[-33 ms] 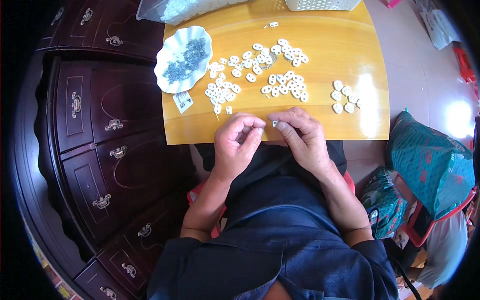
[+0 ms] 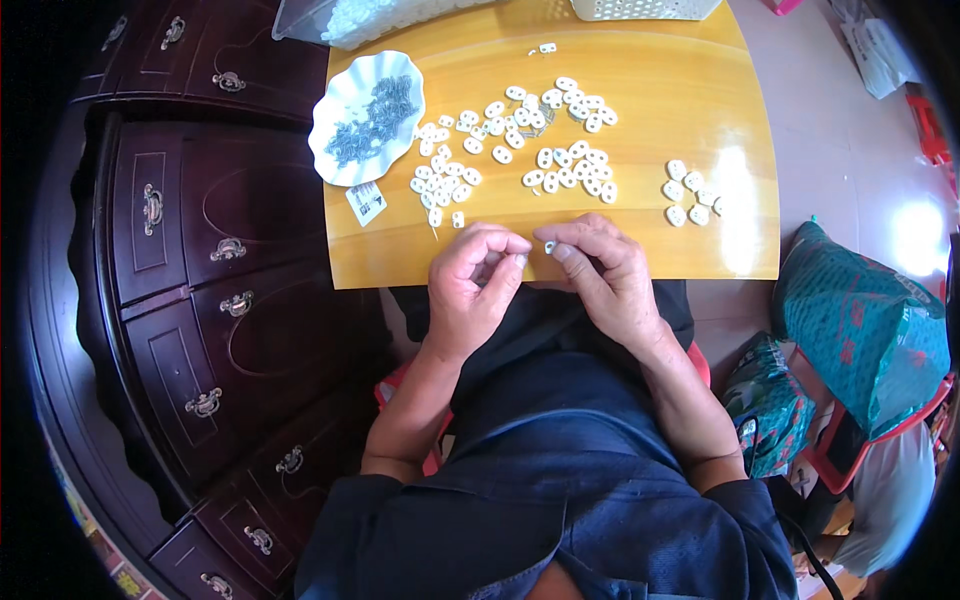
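Note:
Both hands are held close together over the table's near edge. Between thumb and forefinger, my right hand [image 2: 607,262] pinches a small white two-hole plastic piece [image 2: 550,247], mostly covered by the fingertips. My left hand [image 2: 478,285] is closed in a pinch just left of it; anything in its fingertips is too small to make out. Beyond the hands lie loose groups of white oval pieces [image 2: 568,178], each with two holes. More such pieces [image 2: 446,183] are spread to the left, and a separate cluster [image 2: 676,215] lies at the right.
A scalloped white dish [image 2: 330,95] of small metal parts [image 2: 375,125] stands at the table's [image 2: 640,250] far left, beside a small printed card [image 2: 366,204]. A clear bin [image 2: 290,22] and a white perforated basket [image 2: 648,10] line the back. Dark drawers [image 2: 230,230] flank the left, teal bags [image 2: 860,325] the right.

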`<action>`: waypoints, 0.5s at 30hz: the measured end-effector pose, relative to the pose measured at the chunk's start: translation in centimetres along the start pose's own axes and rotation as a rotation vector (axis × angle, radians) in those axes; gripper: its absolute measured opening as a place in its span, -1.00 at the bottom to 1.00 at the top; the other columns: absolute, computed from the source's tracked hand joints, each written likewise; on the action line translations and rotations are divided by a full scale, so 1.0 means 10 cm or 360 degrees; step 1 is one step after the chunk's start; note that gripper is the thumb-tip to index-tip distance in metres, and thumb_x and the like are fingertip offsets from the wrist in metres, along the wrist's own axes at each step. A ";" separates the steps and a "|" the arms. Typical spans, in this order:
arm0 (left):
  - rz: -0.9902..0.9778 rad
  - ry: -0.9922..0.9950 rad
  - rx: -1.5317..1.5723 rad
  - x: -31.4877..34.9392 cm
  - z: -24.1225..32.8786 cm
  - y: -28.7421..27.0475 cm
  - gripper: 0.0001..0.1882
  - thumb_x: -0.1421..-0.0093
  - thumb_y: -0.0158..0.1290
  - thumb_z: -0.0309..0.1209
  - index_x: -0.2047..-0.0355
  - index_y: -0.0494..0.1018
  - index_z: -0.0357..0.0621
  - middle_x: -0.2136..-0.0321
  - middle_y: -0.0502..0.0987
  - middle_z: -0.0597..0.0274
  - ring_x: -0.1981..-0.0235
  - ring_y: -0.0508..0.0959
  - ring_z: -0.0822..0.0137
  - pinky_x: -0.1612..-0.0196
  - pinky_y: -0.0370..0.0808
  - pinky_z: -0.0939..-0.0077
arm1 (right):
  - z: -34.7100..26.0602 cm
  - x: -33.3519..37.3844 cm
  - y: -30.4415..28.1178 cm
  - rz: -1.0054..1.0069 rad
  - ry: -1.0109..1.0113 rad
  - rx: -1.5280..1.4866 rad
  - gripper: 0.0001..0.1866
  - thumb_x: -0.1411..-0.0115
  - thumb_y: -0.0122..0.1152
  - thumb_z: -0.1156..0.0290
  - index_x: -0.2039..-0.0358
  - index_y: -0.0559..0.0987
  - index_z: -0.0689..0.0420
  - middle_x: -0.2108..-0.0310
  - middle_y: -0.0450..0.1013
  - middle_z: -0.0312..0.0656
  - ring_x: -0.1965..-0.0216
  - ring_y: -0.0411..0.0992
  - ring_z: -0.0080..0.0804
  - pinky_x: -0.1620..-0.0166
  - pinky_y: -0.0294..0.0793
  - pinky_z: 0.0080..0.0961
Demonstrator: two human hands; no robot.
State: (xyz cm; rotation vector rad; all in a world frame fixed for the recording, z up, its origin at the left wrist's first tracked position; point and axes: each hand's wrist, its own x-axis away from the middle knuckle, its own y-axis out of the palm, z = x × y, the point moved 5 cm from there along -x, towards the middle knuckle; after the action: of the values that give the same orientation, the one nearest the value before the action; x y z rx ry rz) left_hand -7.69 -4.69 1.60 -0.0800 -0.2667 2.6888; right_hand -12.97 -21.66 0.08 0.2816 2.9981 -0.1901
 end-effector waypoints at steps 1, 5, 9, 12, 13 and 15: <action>-0.0001 -0.0005 -0.0003 -0.01 0.00 0.00 -0.89 -0.25 0.12 -0.70 0.24 0.55 -0.30 0.31 0.52 0.31 0.40 0.53 0.59 0.33 0.47 0.70 | 0.02 0.00 0.00 0.0000 0.0004 -0.0004 -0.80 -0.34 0.18 0.60 0.09 0.69 0.18 0.43 0.51 -0.23 0.43 0.51 -0.50 0.33 0.52 -0.55; -0.0062 0.0008 0.0061 -0.03 -0.03 0.00 -0.89 -0.26 0.10 -0.71 0.24 0.55 -0.30 0.30 0.52 0.31 0.38 0.50 0.61 0.34 0.43 0.71 | 0.01 0.01 0.02 -0.0029 0.0200 -0.0122 -0.86 -0.32 0.23 0.55 0.14 0.66 0.20 0.40 0.53 -0.25 0.46 0.49 -0.56 0.37 0.49 -0.55; -0.0139 0.0029 0.0045 -0.07 -0.03 -0.01 -0.88 -0.27 0.09 -0.70 0.23 0.55 -0.29 0.33 0.53 0.33 0.40 0.48 0.63 0.36 0.40 0.72 | 0.11 0.04 0.02 -0.0042 0.0389 -0.0246 -0.88 -0.28 0.29 0.52 0.18 0.62 0.21 0.37 0.55 -0.27 0.49 0.48 -0.62 0.38 0.46 -0.62; -0.0160 -0.0124 0.0092 -0.11 -0.04 -0.02 -0.86 -0.28 0.08 -0.69 0.19 0.54 -0.28 0.36 0.55 0.37 0.43 0.48 0.66 0.36 0.40 0.73 | 0.16 0.05 0.02 -0.0090 0.0361 -0.0220 -0.88 -0.28 0.30 0.53 0.17 0.63 0.21 0.39 0.55 -0.28 0.48 0.48 -0.65 0.38 0.45 -0.65; -0.0163 -0.0127 0.0090 -0.12 -0.05 -0.02 -0.86 -0.28 0.08 -0.69 0.19 0.54 -0.28 0.36 0.55 0.37 0.43 0.48 0.66 0.36 0.40 0.73 | 0.16 0.05 0.02 -0.0087 0.0364 -0.0223 -0.88 -0.28 0.30 0.53 0.17 0.63 0.21 0.39 0.55 -0.28 0.48 0.48 -0.65 0.38 0.45 -0.65; -0.0172 -0.0087 0.0115 -0.13 -0.06 -0.01 -0.83 -0.29 0.08 -0.68 0.13 0.52 -0.26 0.38 0.56 0.39 0.45 0.49 0.68 0.36 0.40 0.74 | 0.13 0.04 0.03 -0.0034 0.0299 -0.0315 -0.89 -0.29 0.28 0.55 0.17 0.64 0.20 0.41 0.56 -0.29 0.47 0.47 -0.68 0.36 0.47 -0.66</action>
State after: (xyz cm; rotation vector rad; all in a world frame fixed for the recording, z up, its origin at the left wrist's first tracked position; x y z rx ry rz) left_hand -6.40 -5.11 1.06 0.0292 -0.1848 2.5927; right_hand -13.20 -21.48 -1.26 0.2603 3.1737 0.1386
